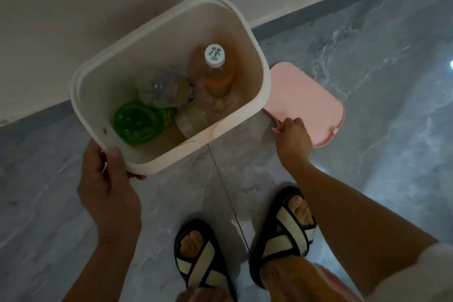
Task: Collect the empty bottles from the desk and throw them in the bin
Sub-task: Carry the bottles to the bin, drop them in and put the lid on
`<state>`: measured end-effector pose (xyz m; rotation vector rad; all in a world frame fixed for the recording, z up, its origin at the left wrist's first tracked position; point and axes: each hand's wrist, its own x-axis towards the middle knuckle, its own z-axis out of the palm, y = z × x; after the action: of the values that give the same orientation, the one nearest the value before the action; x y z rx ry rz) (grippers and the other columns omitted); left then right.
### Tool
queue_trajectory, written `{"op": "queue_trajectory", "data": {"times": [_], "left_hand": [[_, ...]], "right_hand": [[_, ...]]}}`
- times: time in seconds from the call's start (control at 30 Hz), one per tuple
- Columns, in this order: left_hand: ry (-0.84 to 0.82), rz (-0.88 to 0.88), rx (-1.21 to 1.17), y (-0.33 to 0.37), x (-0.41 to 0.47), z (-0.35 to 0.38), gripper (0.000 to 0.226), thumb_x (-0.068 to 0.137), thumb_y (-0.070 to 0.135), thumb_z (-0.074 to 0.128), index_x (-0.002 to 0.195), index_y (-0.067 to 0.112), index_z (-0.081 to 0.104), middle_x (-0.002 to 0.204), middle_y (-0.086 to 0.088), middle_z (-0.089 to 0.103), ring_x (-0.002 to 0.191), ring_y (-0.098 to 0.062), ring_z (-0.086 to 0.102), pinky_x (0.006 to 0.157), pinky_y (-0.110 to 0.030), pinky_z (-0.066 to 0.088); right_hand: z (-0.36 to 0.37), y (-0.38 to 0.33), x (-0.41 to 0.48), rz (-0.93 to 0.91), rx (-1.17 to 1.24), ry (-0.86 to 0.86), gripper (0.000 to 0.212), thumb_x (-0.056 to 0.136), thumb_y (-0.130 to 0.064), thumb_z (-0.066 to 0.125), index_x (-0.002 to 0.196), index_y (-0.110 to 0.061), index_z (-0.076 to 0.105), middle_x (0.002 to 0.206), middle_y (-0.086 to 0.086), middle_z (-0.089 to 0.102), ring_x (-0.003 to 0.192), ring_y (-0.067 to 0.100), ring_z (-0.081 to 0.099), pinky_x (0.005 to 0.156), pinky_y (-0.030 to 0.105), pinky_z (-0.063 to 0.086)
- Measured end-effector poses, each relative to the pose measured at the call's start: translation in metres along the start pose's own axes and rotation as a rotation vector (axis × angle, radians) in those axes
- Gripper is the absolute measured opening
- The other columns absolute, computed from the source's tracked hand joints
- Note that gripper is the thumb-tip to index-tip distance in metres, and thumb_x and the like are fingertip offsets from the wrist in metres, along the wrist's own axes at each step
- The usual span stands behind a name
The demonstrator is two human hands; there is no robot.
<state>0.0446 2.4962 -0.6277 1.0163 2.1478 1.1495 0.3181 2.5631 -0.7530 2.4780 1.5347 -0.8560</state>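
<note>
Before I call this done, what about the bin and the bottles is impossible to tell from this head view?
- Bin bottom: covered by bottles, dim light.
- Exact bottle count: they overlap under the clear bottle.
- Orange bottle cap print: too small.
- Desk: out of frame.
- Pink lid underside: faces down.

Only one printed mark is being shown: a small green design on the white cap [215, 54] of the orange-tinted bottle [219, 78], which is standing upright in the bin [81, 86] near its far right corner. The design is being seen as a few green characters or a logo, but it is too small and blurred to be read. A label is being glimpsed on the clear bottle [166, 91] lying toward the middle of the bin, with a purple edge, and no words can be made out on it. No other text, brand or number is being displayed.
</note>
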Motion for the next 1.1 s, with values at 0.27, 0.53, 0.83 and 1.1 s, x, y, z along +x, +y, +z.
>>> {"op": "queue_trajectory", "data": {"times": [0.27,0.53,0.83,1.1], "left_hand": [[-0.002,-0.086,-0.007,0.012,-0.002,0.002,0.03,0.097,0.029,0.042,0.119,0.017,0.057,0.075,0.027,0.066,0.056,0.001,0.059,0.048,-0.028,0.052],[-0.047,-0.363,-0.016,0.04,0.004,-0.003,0.033,0.098,0.02,0.045,0.128,0.012,0.053,0.089,-0.003,0.067,0.061,-0.006,0.061,0.045,-0.016,0.054],[-0.204,-0.664,-0.034,0.068,0.021,-0.015,0.033,0.097,0.014,0.046,0.13,0.013,0.051,0.122,-0.02,0.061,0.092,-0.028,0.063,0.065,-0.032,0.054],[-0.239,-0.85,-0.061,0.079,0.029,-0.019,0.042,0.095,0.01,0.05,0.136,0.019,0.046,0.123,-0.02,0.061,0.087,-0.027,0.064,0.074,-0.039,0.054]], "right_hand": [[-0.046,-0.008,-0.034,-0.035,0.185,0.157,0.02,0.09,-0.023,0.062,0.094,-0.004,0.068,0.095,0.014,0.068,0.073,0.023,0.057,0.067,0.028,0.042],[-0.136,-0.037,-0.112,0.121,0.746,0.132,0.019,0.083,-0.029,0.07,0.082,-0.01,0.07,0.068,0.007,0.072,0.058,0.015,0.066,0.066,0.03,0.057],[-0.225,-0.054,-0.184,0.26,1.415,0.277,0.02,0.089,-0.007,0.06,0.075,-0.018,0.07,0.061,-0.004,0.057,0.056,0.006,0.047,0.054,0.012,0.046],[-0.266,-0.087,-0.192,0.152,1.809,0.031,0.015,0.091,-0.003,0.053,0.088,-0.008,0.067,0.082,0.001,0.064,0.059,0.003,0.055,0.061,0.01,0.053]]}}
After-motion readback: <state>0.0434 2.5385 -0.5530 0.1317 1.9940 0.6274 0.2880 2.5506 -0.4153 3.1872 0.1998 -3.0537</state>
